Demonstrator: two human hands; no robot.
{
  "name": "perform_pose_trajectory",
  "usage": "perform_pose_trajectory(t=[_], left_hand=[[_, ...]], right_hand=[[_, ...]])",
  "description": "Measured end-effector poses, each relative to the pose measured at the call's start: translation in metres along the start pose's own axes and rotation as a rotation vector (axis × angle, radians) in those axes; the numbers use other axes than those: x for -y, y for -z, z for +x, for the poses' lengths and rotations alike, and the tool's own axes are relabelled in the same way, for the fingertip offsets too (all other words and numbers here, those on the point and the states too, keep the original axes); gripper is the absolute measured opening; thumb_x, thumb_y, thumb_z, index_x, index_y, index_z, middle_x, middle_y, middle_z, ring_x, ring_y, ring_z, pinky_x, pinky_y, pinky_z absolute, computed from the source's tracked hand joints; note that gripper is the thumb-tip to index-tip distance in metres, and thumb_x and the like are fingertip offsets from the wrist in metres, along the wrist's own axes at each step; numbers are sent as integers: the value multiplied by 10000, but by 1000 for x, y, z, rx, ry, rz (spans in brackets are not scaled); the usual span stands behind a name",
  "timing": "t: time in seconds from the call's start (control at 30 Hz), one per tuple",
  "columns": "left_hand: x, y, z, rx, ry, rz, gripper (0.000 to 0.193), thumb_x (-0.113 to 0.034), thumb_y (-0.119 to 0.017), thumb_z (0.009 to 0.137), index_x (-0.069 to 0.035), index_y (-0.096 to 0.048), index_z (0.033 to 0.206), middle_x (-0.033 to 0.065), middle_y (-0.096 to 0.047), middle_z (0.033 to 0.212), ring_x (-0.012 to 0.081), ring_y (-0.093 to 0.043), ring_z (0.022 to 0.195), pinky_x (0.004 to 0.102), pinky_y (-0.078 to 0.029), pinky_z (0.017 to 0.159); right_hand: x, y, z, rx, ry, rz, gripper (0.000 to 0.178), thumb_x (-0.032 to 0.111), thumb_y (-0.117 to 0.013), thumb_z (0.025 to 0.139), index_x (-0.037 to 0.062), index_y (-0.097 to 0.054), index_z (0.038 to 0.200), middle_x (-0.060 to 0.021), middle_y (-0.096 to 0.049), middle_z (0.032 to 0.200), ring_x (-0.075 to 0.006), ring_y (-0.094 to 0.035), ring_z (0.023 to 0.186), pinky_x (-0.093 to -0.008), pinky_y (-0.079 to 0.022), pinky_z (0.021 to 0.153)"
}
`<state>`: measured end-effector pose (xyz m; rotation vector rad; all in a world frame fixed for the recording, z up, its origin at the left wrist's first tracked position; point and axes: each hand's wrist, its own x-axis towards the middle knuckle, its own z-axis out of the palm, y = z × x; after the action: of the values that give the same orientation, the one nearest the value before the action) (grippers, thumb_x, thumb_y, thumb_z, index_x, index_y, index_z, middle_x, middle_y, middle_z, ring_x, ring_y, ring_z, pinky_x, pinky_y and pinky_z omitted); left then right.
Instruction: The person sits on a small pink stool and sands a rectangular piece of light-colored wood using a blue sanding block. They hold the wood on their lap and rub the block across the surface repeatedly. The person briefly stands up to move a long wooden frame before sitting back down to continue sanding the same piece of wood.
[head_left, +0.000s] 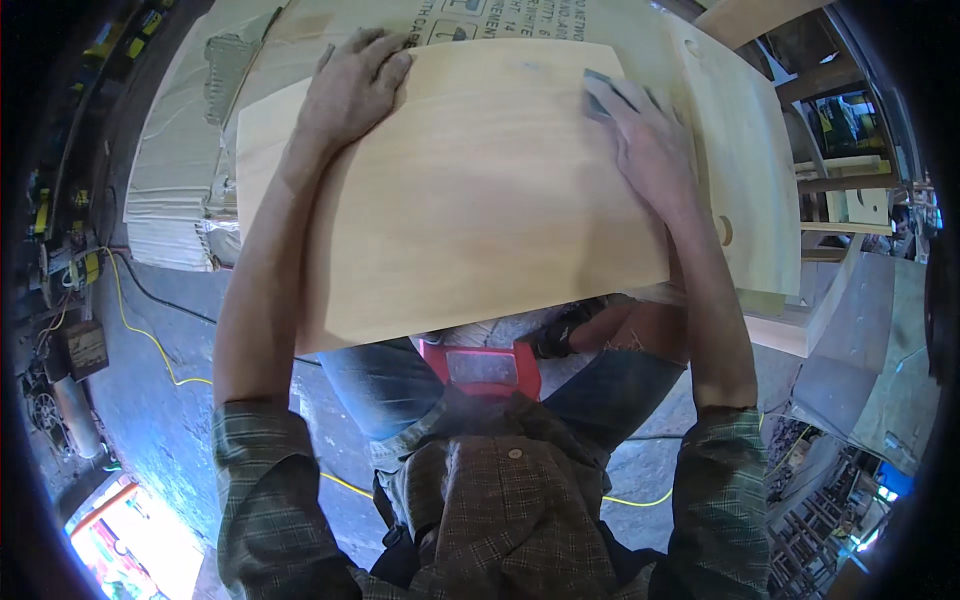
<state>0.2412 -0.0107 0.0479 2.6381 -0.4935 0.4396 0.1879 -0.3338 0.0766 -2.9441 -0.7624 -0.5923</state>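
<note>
OK, hands [355,95] palm-down, fwd on wood panel [470,200], R [655,150] w/ grey pad [597,90]

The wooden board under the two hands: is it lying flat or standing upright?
Lying flat. The wooden board shows its broad face upward over the cardboard, and the left hand rests on it.

Glare whitens the lower left; dark edges bend.
</note>
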Motion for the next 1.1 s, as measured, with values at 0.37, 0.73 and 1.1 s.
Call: perform_pose_trajectory(t=[0.37,0.73,1.1], left_hand=[[-11,26,-2,-10,-174,-199,256,-194,-573,893,-4,-647,1048,247,-616,1076,373,-575,1031,417,-450,930],[25,-4,-2,-152,-500,208,362,-230,-550,928,30,-592,1177,218,-585,1188,350,-568,1087,370,-441,955],[19,-2,-1,-59,-169,-108,380,-276,-512,946,16,-574,1181,225,-573,1193,332,-545,1112,373,-425,954]], right_hand=[[-7,5,11,110,154,114,418,29,-569,792,143,-586,1194,-31,-572,1234,-284,-549,1112,-397,-451,956],[-4,2,7,77,238,98,401,76,-617,794,119,-589,1192,-44,-591,1245,-274,-577,1087,-394,-458,954],[9,-9,15,10,220,186,386,12,-527,803,100,-604,1171,-73,-601,1237,-274,-550,1163,-388,-435,994]])
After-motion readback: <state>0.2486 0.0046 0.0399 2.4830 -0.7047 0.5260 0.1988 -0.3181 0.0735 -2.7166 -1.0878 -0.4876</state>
